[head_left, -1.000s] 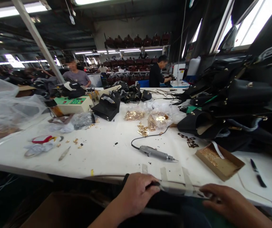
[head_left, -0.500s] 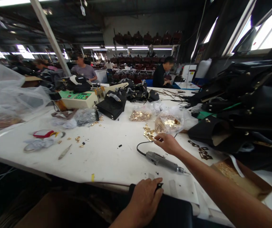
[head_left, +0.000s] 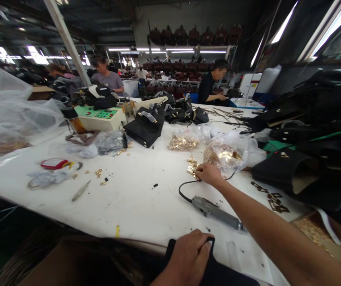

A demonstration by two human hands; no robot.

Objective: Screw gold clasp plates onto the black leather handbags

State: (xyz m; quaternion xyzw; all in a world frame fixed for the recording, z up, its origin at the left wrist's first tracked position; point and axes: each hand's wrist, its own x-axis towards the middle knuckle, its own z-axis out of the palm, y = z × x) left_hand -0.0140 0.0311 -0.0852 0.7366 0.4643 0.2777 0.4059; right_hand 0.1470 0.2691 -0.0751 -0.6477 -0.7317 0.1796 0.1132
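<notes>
My left hand (head_left: 188, 254) is closed on the edge of a black leather bag (head_left: 218, 270) at the table's front edge; its thumb presses near a small raised corner. Farther out, my right hand (head_left: 209, 174) has its fingers drawn together at a loose pile of gold metal fittings (head_left: 192, 167). What lies between those fingertips is hidden. Below that hand lies a grey electric screwdriver (head_left: 216, 212), its cable (head_left: 185, 184) looping up beneath the fingers. My right forearm covers the screwdriver's tip.
Clear bags of gold fittings (head_left: 225, 155) stand behind my right hand. Dark metal frames (head_left: 273, 198), a cardboard box (head_left: 313, 238) and piled black bags (head_left: 295, 167) are on the right. A pointed tool (head_left: 81, 190) and a red item (head_left: 54, 163) lie left. Two people sit beyond the table.
The view has shifted, moving the table's contents rightward in the picture. My right hand has moved slightly closer to the gold pile. My left hand keeps its grip, with the black bag's corner raised more.
</notes>
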